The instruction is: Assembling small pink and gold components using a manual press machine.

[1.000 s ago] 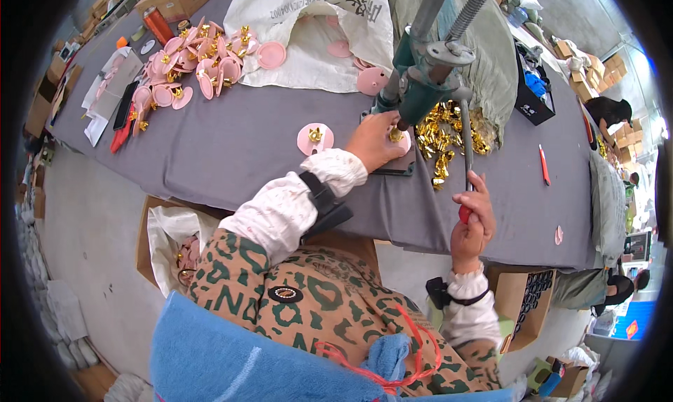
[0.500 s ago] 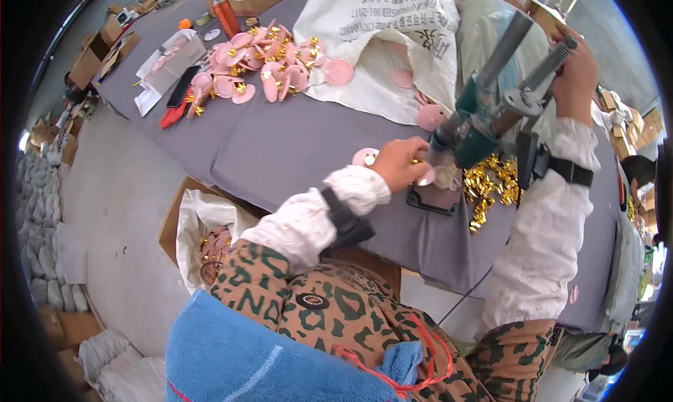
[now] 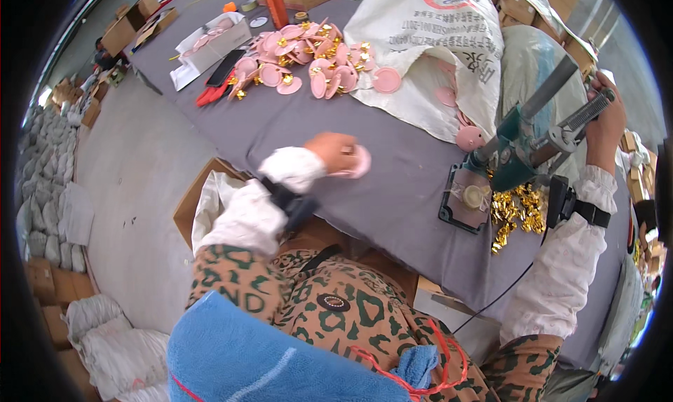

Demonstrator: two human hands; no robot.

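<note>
The grey table (image 3: 294,142) runs across the whole view, far left to near right. A large white sack (image 3: 434,44) lies open on its far side, loose pink discs spilling from its mouth. Left of the sack sits a heap of finished pink discs (image 3: 308,58) fitted with gold pieces. The green hand press (image 3: 519,146) stands at the right, its black base plate (image 3: 466,199) flat on the table. A pile of gold pieces (image 3: 515,216) lies just beside the base, on its right.

The right hand (image 3: 606,114) is closed around the press lever handle (image 3: 585,111), raised at the far right. The left hand (image 3: 336,152) is blurred; its fingers are pinched on one pink disc (image 3: 359,162), held just above the table, well left of the press. How tightly the fingers close cannot be told through the blur.

Judgement: the disc is in transit between the press and the finished heap; which way cannot be told. To do this well, the lever should be kept fully up so the base plate is free. The disc should be carried flat and gripped by its rim, so that any fitted piece is not disturbed. Fingers should be clear of the plate before the lever is brought down.
</note>
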